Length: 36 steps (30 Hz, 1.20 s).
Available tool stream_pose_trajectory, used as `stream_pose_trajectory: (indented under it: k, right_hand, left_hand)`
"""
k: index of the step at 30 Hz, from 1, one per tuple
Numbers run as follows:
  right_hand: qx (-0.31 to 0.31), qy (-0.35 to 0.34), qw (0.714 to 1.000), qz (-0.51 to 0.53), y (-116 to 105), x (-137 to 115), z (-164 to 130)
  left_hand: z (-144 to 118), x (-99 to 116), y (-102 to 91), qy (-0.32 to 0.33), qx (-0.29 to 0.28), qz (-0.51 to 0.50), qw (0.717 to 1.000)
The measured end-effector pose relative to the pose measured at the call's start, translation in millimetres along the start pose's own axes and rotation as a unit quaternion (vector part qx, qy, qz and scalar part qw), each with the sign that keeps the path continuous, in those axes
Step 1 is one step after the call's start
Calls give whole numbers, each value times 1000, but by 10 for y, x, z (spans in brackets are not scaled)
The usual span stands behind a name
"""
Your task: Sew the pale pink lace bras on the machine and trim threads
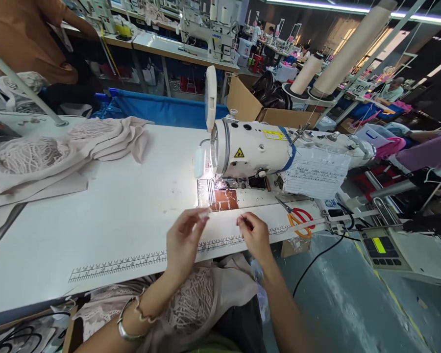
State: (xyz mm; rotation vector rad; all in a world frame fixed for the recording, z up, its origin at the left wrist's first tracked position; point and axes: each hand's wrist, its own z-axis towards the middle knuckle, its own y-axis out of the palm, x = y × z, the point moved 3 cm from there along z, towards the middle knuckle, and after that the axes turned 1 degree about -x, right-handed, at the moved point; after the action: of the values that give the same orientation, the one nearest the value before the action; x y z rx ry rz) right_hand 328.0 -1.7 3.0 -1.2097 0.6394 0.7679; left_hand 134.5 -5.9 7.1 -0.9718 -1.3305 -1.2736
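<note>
Beige strip pinched between two hands at the table's near edge.
Folded fabric (pixel 59 152) lies at the far left; left hand (pixel 183 240) and right hand (pixel 255 235), apart, each nip an end of the strip (pixel 224 215) before the sewing machine (pixel 264 152); scissors (pixel 299 218) lie right.

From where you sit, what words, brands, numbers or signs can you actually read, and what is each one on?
"JUKI": far sewing machine.
Yellow warning triangle, no words: near sewing machine.
Yellow sticker: too small to read.
Taped paper sheet: writing blurred.
Ruler markings along the table edge: numbers too small.
Lit control panel: unreadable.
</note>
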Motion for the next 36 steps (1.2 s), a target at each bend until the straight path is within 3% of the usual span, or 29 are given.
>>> stream_pose_trajectory:
  k: [2, 4, 6, 11, 15, 18, 23, 24, 26, 29, 31, 33, 36]
  right_hand:
    - [-11, 28, 998, -47, -88, 132, 152]
    - [7, 37, 991, -130, -152, 262, 328]
    - [20, 37, 982, -185, -179, 379, 506]
    - [31, 49, 974, -219, -203, 591, 866]
    - [32, 52, 973, -223, -227, 657, 1069]
    - [33, 51, 974, -218, -256, 642, 1140]
    - [-3, 31, 982, -188, -297, 478, 982]
    - [-17, 24, 984, -178, -296, 429, 919]
    - [-39, 10, 986, -162, -286, 328, 785]
    - [-61, -9, 989, -137, -232, 176, 612]
    - [-77, -20, 991, -106, -169, 79, 534]
    - [-89, -23, 993, -75, -99, -10, 487]
    - [-103, -15, 993, -54, 1, -117, 456]
  left_hand:
    - [-169, -28, 145, -17, -154, 68, 986]
    - [-351, -110, 305, -47, -303, 115, 945]
    - [-468, -194, 403, -64, -373, 140, 915]
    - [-467, -293, 406, -83, -381, 167, 905]
    - [-516, -289, 424, -44, -411, 178, 893]
    - [-680, -361, 543, -3, -475, 196, 858]
    - [-947, -573, 756, 58, -582, 275, 763]
    - [-949, -571, 776, 74, -581, 268, 765]
    - [-857, -490, 768, 95, -532, 226, 810]
    - [-495, -254, 600, 71, -353, 193, 913]
    - [-189, -91, 425, 36, -220, 216, 951]
    - [86, 3, 308, -17, -197, 215, 956]
    - [374, -6, 251, -95, -272, 166, 943]
